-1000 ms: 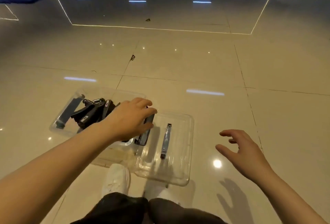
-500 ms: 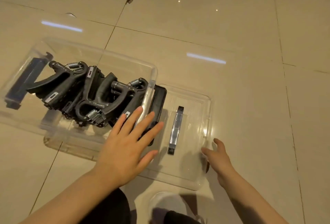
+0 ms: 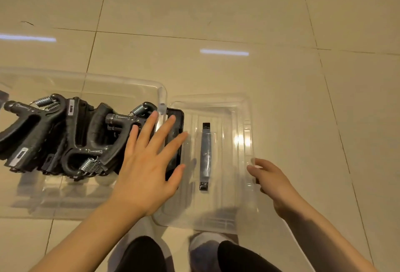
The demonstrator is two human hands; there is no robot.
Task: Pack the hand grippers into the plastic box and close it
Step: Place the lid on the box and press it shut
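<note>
Your left hand [image 3: 149,163] lay spread over the right end of the clear plastic box [image 3: 121,83], fingers straight and fanned, gripping nothing. The fingertips reached across the box's right rim and over the black latch [image 3: 176,120] clipped there; whether the palm actually pressed on the box could not be told.

The hand grippers [image 3: 71,137] were already inside the box — a black, tangled pile with coil springs showing at the top and bottom of the heap, filling the middle and right part of it. The pile sat just to the left of your left fingers, and the nearest handle touched or nearly touched them.

The lid [image 3: 216,217] rested on the tiled floor [image 3: 238,11] right beside the box, on its right, with its left edge against or under the box's latch end. It was not on the box. A dark handle strip [image 3: 205,154] ran down the lid's middle.

Your right hand [image 3: 272,180] was at the lid's right edge, fingers curled and pinching the rim — the thumb side was hidden, so how firm the hold was could not be judged.

Your dark trouser knees [image 3: 142,254] and a pale shoe [image 3: 203,245] showed at the bottom, just below the lid.
</note>
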